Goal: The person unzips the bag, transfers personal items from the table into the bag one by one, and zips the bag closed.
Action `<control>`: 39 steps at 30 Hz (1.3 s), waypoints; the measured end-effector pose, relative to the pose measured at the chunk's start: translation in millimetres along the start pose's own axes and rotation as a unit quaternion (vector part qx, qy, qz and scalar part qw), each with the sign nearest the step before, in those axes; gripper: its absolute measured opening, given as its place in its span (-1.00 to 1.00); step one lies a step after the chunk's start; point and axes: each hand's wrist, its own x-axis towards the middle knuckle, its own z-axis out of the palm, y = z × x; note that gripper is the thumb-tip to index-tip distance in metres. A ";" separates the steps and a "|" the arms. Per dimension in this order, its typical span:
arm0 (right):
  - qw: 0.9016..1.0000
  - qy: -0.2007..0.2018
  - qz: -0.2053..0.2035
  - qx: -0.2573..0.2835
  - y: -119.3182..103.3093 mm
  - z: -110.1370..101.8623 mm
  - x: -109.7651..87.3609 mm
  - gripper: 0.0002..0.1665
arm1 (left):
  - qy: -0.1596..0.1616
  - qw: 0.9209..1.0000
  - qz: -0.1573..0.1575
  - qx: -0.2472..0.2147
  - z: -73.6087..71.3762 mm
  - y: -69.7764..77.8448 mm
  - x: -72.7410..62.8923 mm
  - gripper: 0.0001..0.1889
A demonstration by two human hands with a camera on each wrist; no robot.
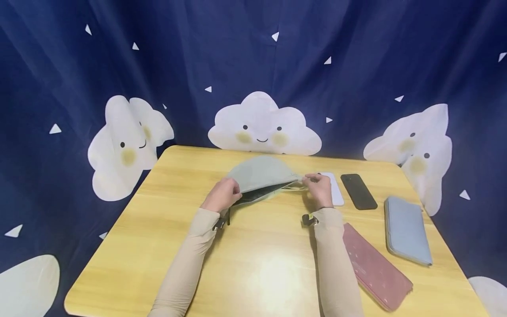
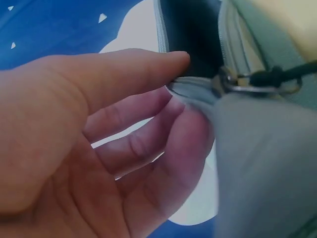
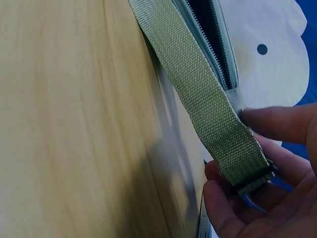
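Observation:
A pale green crescent-shaped zip bag (image 1: 263, 171) lies toward the far side of the table, its zip undone along the near edge and the inside dark. My left hand (image 1: 222, 194) pinches the bag's left end between thumb and fingers; close by in the left wrist view is a metal zip slider (image 2: 229, 82) with a dark cord pull. At the opposite end, my right hand (image 1: 318, 190) pinches the corner past the zip's end. A woven green strap (image 3: 205, 101) with a black buckle (image 3: 255, 179) runs down among the right fingers. The bag's contents cannot be seen.
Right of the bag, a white phone-like slab (image 1: 336, 190) lies partly behind my right hand. Beyond it are a black phone (image 1: 358, 192) and a light blue zip wallet (image 1: 408, 231). A pink zip wallet (image 1: 378, 268) lies beside my right forearm. Blue curtain (image 1: 237, 53) hangs behind the wooden table (image 1: 158, 229).

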 end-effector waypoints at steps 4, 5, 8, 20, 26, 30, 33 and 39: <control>1.000 -0.017 -0.012 -0.017 4.3 7.2 -6.8 -0.49 | 0.014 1.000 -0.013 -0.005 -1.6 -3.1 -9.9 -0.79; 0.999 -0.015 -0.020 -0.021 5.0 8.5 -8.1 -0.47 | 0.018 1.000 -0.017 -0.005 -1.9 -3.6 -11.7 -0.79; 0.999 -0.004 -0.037 -0.026 6.2 10.4 -11.0 -0.41 | 0.036 0.999 -0.026 -0.007 -2.9 -4.0 -15.5 -0.80; 0.999 -0.035 -0.029 -0.026 1.0 12.1 -10.1 -0.32 | 0.072 0.996 -0.056 -0.012 -4.1 -0.2 -16.0 -0.69; 0.997 -0.068 -0.020 -0.025 -0.2 12.2 -10.5 -0.26 | 0.074 0.996 -0.050 -0.013 -3.3 -1.8 -14.6 -0.77; 0.995 -0.090 -0.026 -0.031 0.4 9.9 -8.3 -0.23 | 0.077 0.996 -0.051 -0.008 -5.1 -1.3 -13.8 -0.82; 0.994 -0.101 -0.036 -0.035 -1.7 9.0 -4.8 -0.22 | 0.075 0.996 -0.055 0.000 -8.6 -0.2 -13.4 -0.84; 0.993 -0.101 -0.045 -0.043 -13.3 7.8 -2.7 -0.24 | 0.078 0.994 -0.073 0.021 -15.9 -0.3 -9.8 -0.86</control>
